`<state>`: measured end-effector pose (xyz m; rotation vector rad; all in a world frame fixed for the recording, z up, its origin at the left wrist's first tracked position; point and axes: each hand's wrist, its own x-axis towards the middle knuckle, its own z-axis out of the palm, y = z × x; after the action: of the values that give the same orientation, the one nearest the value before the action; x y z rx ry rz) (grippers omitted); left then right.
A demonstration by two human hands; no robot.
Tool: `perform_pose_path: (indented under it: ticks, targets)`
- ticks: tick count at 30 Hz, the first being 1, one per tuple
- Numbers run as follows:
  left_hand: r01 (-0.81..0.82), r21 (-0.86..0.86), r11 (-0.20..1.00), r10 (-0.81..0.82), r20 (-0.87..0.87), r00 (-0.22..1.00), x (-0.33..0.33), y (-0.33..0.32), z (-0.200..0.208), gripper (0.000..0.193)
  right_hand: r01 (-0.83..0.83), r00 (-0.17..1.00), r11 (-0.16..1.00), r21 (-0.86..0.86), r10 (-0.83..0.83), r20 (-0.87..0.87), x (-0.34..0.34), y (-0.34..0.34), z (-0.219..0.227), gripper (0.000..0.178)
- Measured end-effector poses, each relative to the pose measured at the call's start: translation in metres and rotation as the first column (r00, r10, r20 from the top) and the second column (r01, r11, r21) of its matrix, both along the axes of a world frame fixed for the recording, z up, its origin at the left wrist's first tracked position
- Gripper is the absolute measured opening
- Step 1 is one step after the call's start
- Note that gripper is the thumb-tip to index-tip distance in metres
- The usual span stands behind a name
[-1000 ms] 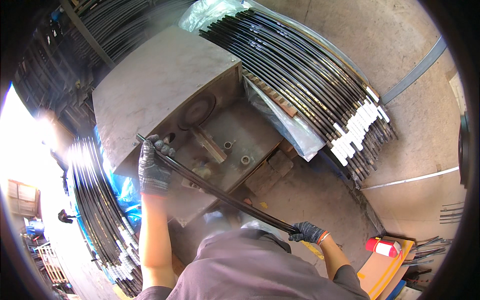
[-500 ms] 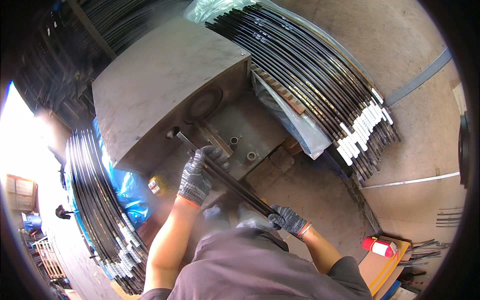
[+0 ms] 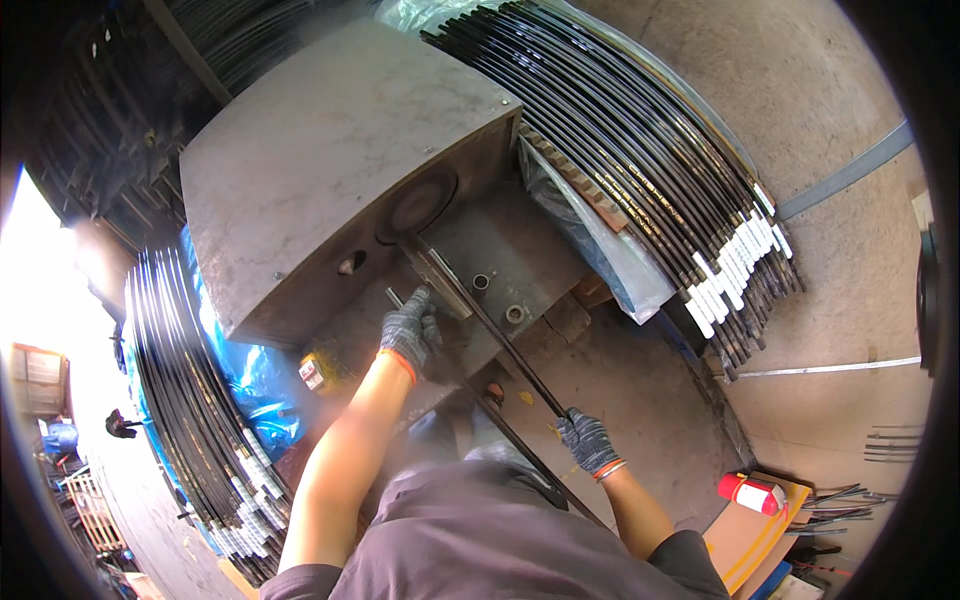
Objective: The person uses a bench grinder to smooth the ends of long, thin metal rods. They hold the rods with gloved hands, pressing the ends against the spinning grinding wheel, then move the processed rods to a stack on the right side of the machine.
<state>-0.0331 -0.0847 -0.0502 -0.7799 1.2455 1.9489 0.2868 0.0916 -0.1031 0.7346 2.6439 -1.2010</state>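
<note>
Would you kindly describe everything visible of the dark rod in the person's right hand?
The dark rod is long, slender and smooth-looking, apparently metal, with a shinier upper end. It slants up and leftward from the gloved right hand, which closes around its lower part, to beside the bar-shaped rest. Whether it touches that rest is unclear.

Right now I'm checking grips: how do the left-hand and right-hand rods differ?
The left hand holds the left rod near its tip; the right hand holds the right rod lower down. The right rod's tip appears alongside the flat bar; the left rod's sits apart. Both are dark.
</note>
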Motion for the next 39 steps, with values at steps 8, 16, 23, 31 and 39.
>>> perform_pose_path:
  ticks: [8, 16, 23, 31, 39]
  targets:
    - [0.105, -0.189, 0.976, -0.122, -0.08, 0.989, -0.015, 0.018, -0.01, 0.023, -0.073, 0.977, 0.978, 0.193, 0.109, -0.182, -0.005, -0.017, -0.011, 0.029]
    - [0.244, -0.25, 0.937, -0.288, -0.159, 0.944, -0.027, 0.025, -0.023, 0.018, -0.155, 0.984, 0.944, 0.292, 0.175, -0.043, -0.034, -0.021, -0.015, 0.034]
    - [0.155, -0.318, 0.935, -0.207, -0.135, 0.969, -0.028, 0.034, -0.033, 0.017, 0.284, 0.957, 0.766, -0.577, -0.187, 0.223, -0.075, -0.008, 0.012, 0.033]
    - [0.091, -0.374, 0.923, -0.141, -0.108, 0.984, -0.028, 0.039, -0.034, 0.034, 0.253, 0.966, 0.6, -0.759, -0.119, 0.228, -0.175, -0.014, 0.032, 0.029]
    - [0.141, -0.412, 0.9, -0.174, -0.043, 0.984, -0.031, 0.039, -0.025, 0.053, 0.314, 0.949, 0.549, -0.774, -0.161, 0.271, -0.184, -0.015, 0.032, 0.023]
